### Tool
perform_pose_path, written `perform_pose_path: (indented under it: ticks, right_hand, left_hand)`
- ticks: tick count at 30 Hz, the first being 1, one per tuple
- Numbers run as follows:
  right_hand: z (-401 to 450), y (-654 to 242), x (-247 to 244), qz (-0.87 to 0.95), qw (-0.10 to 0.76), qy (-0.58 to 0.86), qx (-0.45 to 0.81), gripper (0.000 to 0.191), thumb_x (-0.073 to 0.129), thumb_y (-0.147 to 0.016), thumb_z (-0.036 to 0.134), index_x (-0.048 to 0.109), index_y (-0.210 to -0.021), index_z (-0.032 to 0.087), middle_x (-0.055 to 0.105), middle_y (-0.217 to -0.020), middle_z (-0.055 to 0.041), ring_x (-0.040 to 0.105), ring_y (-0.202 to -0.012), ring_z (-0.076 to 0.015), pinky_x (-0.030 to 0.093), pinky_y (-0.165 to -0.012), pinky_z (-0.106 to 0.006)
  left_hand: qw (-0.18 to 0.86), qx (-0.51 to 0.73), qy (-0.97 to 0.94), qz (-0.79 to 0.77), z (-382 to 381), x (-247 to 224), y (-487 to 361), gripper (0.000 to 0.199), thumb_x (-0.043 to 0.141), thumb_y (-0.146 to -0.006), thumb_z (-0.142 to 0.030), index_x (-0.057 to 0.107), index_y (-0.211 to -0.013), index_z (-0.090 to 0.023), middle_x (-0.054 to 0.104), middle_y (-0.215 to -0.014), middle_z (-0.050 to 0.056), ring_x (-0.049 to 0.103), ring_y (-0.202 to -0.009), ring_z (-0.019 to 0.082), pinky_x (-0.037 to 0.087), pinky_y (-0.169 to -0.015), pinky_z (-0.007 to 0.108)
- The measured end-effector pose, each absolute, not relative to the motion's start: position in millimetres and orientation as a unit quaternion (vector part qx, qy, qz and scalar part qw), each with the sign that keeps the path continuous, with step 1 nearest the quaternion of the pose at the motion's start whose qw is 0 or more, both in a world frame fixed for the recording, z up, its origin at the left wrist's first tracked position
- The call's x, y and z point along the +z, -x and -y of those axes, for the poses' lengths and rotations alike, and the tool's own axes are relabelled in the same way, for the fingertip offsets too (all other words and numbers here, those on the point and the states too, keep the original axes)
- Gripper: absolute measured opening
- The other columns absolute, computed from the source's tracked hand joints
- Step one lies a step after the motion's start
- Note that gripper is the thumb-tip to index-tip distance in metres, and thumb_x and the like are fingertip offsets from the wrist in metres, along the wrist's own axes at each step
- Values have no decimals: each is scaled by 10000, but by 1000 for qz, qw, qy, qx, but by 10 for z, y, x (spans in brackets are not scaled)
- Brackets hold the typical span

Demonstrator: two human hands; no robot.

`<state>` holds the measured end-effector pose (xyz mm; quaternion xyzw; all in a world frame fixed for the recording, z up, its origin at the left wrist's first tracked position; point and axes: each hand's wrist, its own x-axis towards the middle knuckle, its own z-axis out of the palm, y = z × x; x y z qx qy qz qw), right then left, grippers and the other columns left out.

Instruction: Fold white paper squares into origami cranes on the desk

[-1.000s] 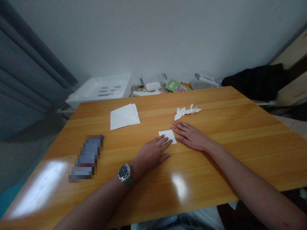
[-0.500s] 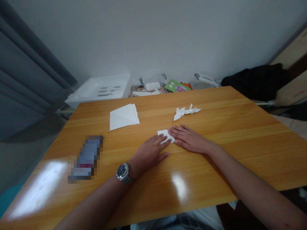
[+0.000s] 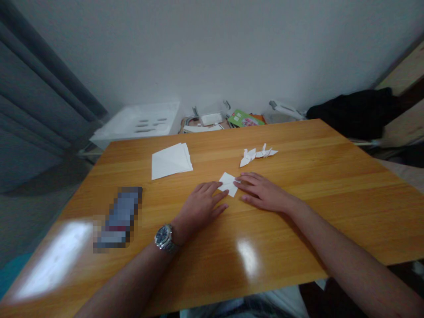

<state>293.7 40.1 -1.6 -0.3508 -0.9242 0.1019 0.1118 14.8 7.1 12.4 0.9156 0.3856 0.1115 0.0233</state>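
Note:
A small folded white paper (image 3: 228, 183) lies flat on the wooden table between my hands, one corner pointing away from me. My left hand (image 3: 202, 207), with a metal watch (image 3: 164, 238) on its wrist, rests open with fingertips on the paper's left side. My right hand (image 3: 261, 191) is open too, its fingertips touching the paper's right corner. Just beyond the right hand stand two white paper cranes (image 3: 249, 156), close together.
A stack of white paper sheets (image 3: 170, 161) lies at the back left of the wooden table (image 3: 291, 247). Nearer on the left is a pixelated dark phone-like object (image 3: 122, 216). Behind the table are a white tray (image 3: 139, 117) and a green book (image 3: 243, 118).
The folded paper has turned so a corner points away, and more of it shows. My left hand has slid left, toward the paper's edge; the right fingers have shifted slightly right.

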Motion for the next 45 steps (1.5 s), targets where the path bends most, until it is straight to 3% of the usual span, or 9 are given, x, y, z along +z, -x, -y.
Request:
perform_pose_path:
  ticks: [12,21,38,45]
  right_hand:
    - [-328,-2849,0,919,100,360,125,581,432,-1029,529,418,-1538,250,423,-1583,-89,371,-1476,-270,233,-1226,-553]
    - [-325,-2837,-22,918,112,359,124,565,450,-1028,510,406,-1544,283,425,-1585,-67,373,-1474,-272,236,-1226,-547]
    - [-327,-2840,-45,924,77,358,111,550,372,-1045,535,370,-1556,331,357,-1622,-43,332,-1495,-272,215,-1224,-561]
    - [-373,-2851,-42,910,98,379,139,465,295,-1081,409,446,-1515,335,397,-1601,-18,376,-1475,-212,263,-1225,-508]
  left_hand:
    - [29,114,-914,-388,-61,33,-170,449,512,-1012,-417,571,-1381,-170,581,-1437,116,552,-1291,281,431,-1106,452]
    - [40,119,-906,-404,-73,26,-155,443,521,-1004,-429,567,-1382,-202,473,-1527,123,483,-1368,292,396,-1160,464]
    - [62,103,-918,-379,-136,30,-107,504,487,-1018,-438,475,-1485,-251,461,-1558,71,438,-1420,266,362,-1177,457]
    - [66,103,-914,-387,-134,9,-109,496,472,-1025,-445,484,-1477,-241,479,-1548,50,439,-1427,256,363,-1177,448]
